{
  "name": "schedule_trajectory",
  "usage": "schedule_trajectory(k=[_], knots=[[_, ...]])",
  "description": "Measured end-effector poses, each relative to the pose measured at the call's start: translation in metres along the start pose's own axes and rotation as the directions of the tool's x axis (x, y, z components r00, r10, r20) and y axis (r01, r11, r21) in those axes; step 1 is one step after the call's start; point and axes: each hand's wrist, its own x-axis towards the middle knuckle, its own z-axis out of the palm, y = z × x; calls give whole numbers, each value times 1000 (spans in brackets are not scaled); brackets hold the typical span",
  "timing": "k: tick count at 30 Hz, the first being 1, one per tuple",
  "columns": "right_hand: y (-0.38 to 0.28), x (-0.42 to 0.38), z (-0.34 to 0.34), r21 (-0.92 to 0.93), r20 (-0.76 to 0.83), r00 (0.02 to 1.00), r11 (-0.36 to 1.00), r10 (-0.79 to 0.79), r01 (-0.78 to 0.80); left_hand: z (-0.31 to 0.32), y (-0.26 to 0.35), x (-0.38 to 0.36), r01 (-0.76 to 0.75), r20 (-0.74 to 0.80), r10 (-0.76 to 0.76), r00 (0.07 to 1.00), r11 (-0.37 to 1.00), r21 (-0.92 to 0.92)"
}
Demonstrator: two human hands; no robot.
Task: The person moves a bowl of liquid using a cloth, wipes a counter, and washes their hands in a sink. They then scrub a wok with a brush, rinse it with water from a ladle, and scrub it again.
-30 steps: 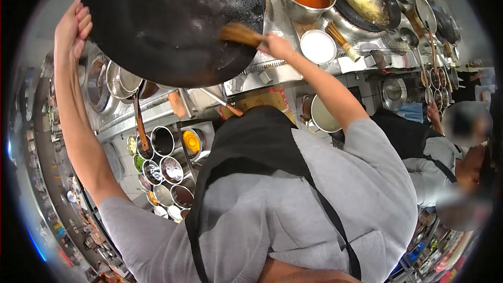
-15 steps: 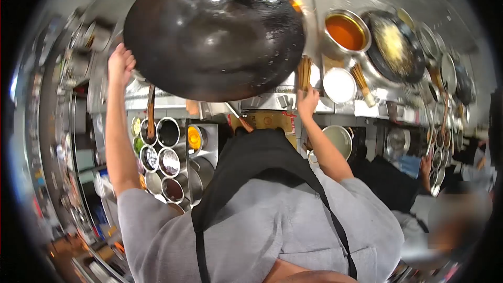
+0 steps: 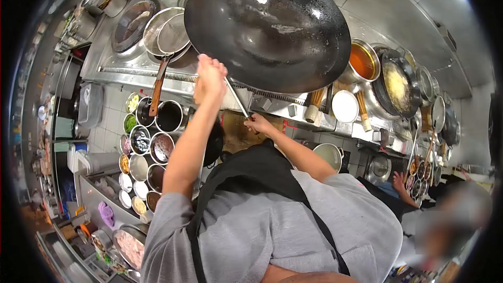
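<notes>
My left hand (image 3: pixel 211 76) is closed at the lower left edge of a large black wok (image 3: pixel 267 31), which has a shiny, wet-looking surface. A loop handle shows at its far right rim. My right hand (image 3: pixel 259 124) is closed round the wooden end of a long metal-shafted utensil (image 3: pixel 238 97); its head is hidden by the wok. A bamboo brush (image 3: pixel 314 107) lies by the wok's near right edge. Left of the wok, strainers (image 3: pixel 173 34) with a wooden handle rest on the stove.
Right of the wok stand a pot of orange-red liquid (image 3: pixel 362 62), a white bowl (image 3: pixel 345 106), a second bamboo brush (image 3: pixel 363 112) and a pan with pale frothy contents (image 3: pixel 396 86). Several seasoning pots (image 3: pixel 170 117) sit at lower left. Another person's hand (image 3: pixel 401 182) is at right.
My right hand has let go of the bamboo brush and taken the long utensil. My view has shifted left; the flame beside the wok no longer shows.
</notes>
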Motion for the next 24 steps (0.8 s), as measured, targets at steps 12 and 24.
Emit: schedule_trajectory(k=[12,24], knots=[[-2,-11,92,-226,-432,834,937,-342,267,-32,-9,22,404,341,-429,836,903,145],[-374,331,106,304,-322,895,861,-309,407,-196,192,-191,-154,-258,201,945,969,191]])
